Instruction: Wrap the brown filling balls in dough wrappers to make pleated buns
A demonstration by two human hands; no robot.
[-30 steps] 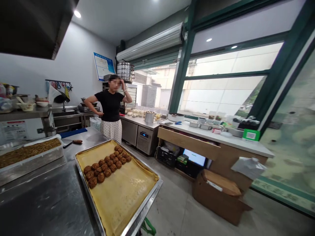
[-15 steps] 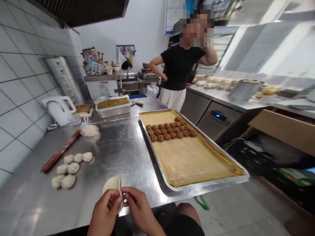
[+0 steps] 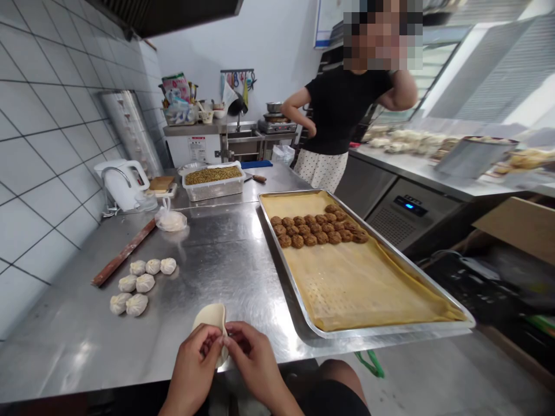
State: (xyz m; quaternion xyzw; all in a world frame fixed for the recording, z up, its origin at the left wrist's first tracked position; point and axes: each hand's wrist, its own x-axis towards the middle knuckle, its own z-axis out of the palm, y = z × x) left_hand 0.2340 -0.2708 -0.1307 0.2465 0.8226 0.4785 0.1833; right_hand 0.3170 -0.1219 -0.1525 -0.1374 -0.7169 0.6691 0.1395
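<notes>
At the near edge of the steel table, both my hands pinch one pale round dough wrapper. My left hand grips its left side with closed fingers. My right hand pinches the right side, fingertips meeting the left hand's. The wrapper's upper half stands free above my fingers. Several folded white dumplings lie in a cluster on the table to the left. To the right a large metal tray lined with yellow paper holds rows of brown filling balls at its far end.
A wooden rolling pin, a small bag, a white kettle and a tub of filling sit further back. A person in a black top stands beyond the tray. A counter runs along the right.
The view swung from the room and windows down to the table, bringing my hands and the dough wrapper into sight. Since half a second ago the view has only shifted slightly.
</notes>
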